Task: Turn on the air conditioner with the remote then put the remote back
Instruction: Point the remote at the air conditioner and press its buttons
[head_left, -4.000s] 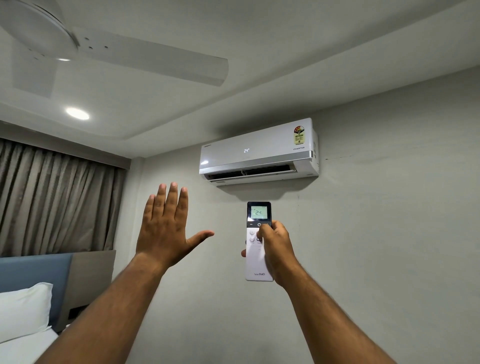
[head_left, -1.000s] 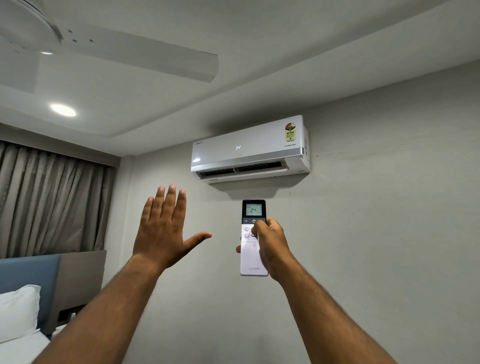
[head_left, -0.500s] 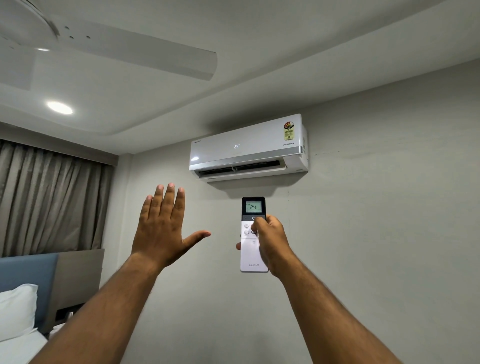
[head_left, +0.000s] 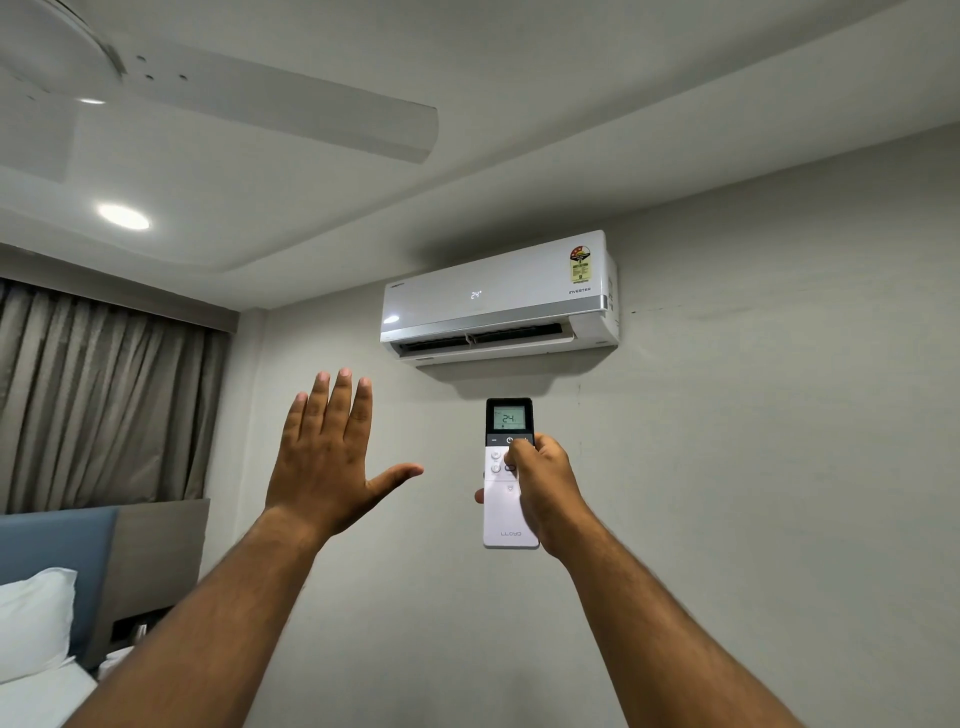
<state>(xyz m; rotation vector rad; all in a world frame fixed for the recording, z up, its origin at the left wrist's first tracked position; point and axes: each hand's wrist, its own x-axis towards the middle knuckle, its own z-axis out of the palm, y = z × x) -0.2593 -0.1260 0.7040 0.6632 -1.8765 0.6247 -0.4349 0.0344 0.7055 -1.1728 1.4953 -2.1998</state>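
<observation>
A white wall-mounted air conditioner (head_left: 498, 299) hangs high on the grey wall, its front display lit with 24 and its lower flap open. Below it my right hand (head_left: 545, 488) grips a white remote (head_left: 506, 512) upright, pointed at the unit, thumb resting on the buttons under the dark screen that reads 24. My left hand (head_left: 327, 457) is raised beside it, palm toward the wall, fingers together and thumb spread, holding nothing.
A white ceiling fan (head_left: 218, 98) spans the upper left, near a round ceiling light (head_left: 123, 216). Grey curtains (head_left: 98, 405) cover the left wall. A blue headboard (head_left: 57, 545) and white pillow (head_left: 31, 618) sit at the lower left.
The flap of the air conditioner has opened a little wider over the frames. Both hands hold nearly the same pose; the view has drifted slightly.
</observation>
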